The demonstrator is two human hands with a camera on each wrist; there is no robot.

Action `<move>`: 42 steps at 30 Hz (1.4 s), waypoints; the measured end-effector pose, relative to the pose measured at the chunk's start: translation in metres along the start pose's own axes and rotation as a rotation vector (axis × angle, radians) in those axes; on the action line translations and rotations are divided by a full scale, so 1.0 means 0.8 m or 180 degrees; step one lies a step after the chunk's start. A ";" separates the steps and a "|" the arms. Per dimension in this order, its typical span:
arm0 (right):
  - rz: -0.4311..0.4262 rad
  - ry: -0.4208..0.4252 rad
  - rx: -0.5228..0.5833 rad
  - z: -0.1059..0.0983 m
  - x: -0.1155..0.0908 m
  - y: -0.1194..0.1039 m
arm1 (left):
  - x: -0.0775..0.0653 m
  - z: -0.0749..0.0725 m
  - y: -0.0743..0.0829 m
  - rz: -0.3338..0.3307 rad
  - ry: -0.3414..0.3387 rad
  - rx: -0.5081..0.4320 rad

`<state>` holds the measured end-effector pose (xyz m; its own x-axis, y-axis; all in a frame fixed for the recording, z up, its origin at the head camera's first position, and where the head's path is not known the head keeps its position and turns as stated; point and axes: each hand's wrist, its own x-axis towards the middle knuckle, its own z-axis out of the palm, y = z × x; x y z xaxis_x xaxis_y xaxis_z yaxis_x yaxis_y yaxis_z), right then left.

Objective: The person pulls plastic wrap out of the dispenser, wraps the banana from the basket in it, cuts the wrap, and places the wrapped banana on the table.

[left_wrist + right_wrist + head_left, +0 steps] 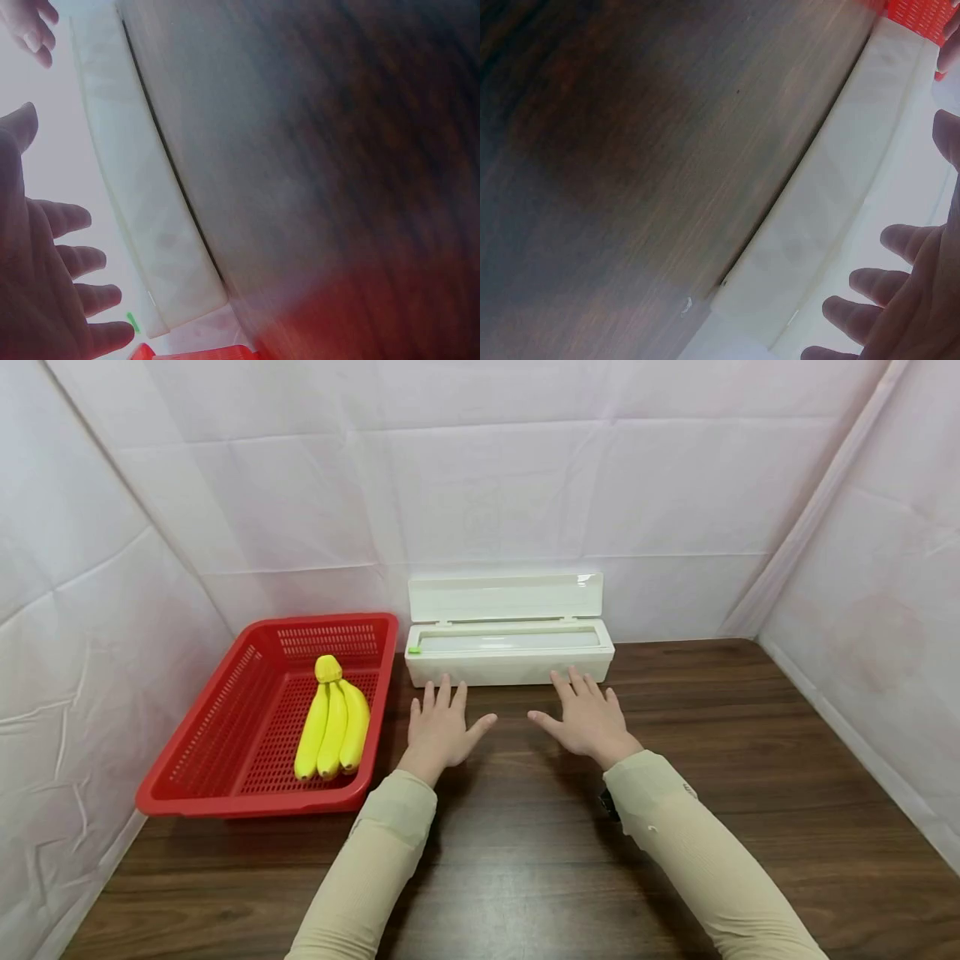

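Note:
A long white cling film dispenser box stands against the back wall, its lid raised. Inside lies a pale roll, and a small green tab sits at the left end of the rim. My left hand is spread palm down before the box's left half, holding nothing. On the other side my right hand is likewise spread, with fingertips overlapping the box's front face in the head view. Both wrist views show straight, separated fingers close by the white box.
Left of the box, a red plastic basket with slotted walls holds a bunch of yellow bananas. Dark wood table lies under everything. White cloth walls enclose the back and both sides.

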<state>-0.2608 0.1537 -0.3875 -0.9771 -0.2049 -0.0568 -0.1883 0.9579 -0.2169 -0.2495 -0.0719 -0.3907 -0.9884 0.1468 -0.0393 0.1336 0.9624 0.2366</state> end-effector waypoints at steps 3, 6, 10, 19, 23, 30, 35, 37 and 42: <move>-0.0009 0.0017 0.0006 0.001 0.000 0.000 | 0.000 0.001 0.000 0.0001 0.0024 -0.0002; -0.0015 0.0007 0.0002 0.003 0.001 0.001 | -0.002 0.003 0.000 0.0005 0.0019 -0.0001; -0.0040 0.0045 -0.0003 0.005 0.002 0.001 | -0.002 0.004 0.000 -0.0018 0.0007 0.0014; -0.0068 0.0137 0.0041 0.000 0.002 0.001 | 0.002 0.000 0.001 -0.0007 0.0010 0.0010; -0.0072 0.0132 0.0070 0.001 0.002 0.000 | 0.002 0.000 0.000 -0.0022 0.0013 0.0019; -0.0053 0.0188 0.0129 0.006 0.003 -0.001 | 0.002 0.001 0.000 -0.0009 0.0069 0.0061; -0.0063 0.0277 0.0179 0.007 0.005 -0.002 | 0.003 0.001 0.001 0.0008 0.0151 0.0014; -0.0074 0.0335 0.0199 0.007 0.007 -0.003 | 0.004 0.000 0.002 0.0007 0.0181 -0.0019; -0.0118 0.0546 0.0268 0.006 0.012 -0.003 | 0.008 -0.004 0.002 0.0052 0.0322 -0.0035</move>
<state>-0.2696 0.1486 -0.3924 -0.9735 -0.1957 0.1180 -0.2227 0.9285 -0.2970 -0.2561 -0.0698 -0.3877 -0.9884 0.1382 0.0628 0.1496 0.9574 0.2471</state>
